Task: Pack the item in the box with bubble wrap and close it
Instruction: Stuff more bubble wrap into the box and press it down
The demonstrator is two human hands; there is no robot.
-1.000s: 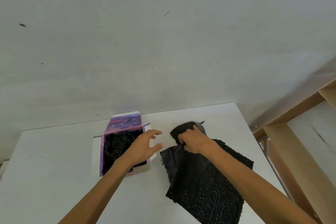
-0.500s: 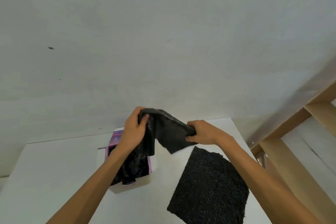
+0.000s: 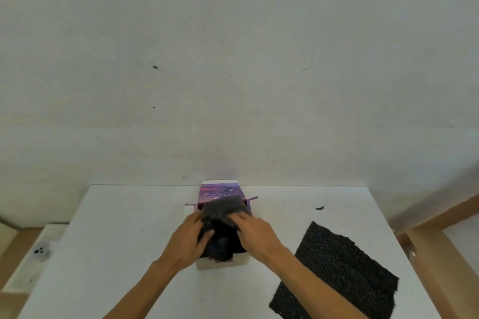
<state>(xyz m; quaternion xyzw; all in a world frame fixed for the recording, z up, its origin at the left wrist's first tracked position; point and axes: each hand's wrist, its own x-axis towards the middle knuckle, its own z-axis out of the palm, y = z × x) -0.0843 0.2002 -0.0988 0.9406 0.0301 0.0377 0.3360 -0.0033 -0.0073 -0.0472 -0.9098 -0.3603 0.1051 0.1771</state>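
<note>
A purple and white box (image 3: 220,263) stands open in the middle of the white table (image 3: 116,254), its lid flap (image 3: 219,190) raised at the back. A dark grey wrapped item (image 3: 223,211) sits in the box's mouth on top of black bubble wrap. My left hand (image 3: 190,237) grips the item's left side, and my right hand (image 3: 252,230) presses on its right side. The lower part of the item is hidden between my hands. A second sheet of black bubble wrap (image 3: 334,272) lies flat on the table to the right.
A small black scrap (image 3: 320,208) lies on the table at the back right. A grey wall (image 3: 233,72) rises right behind the table. Wooden frame pieces (image 3: 425,241) stand off the table's right edge, and a pale shelf (image 3: 39,251) sits low at the left.
Both hands have brought the dark item down from above the table into the open box. The view has swung so the box is now centred.
</note>
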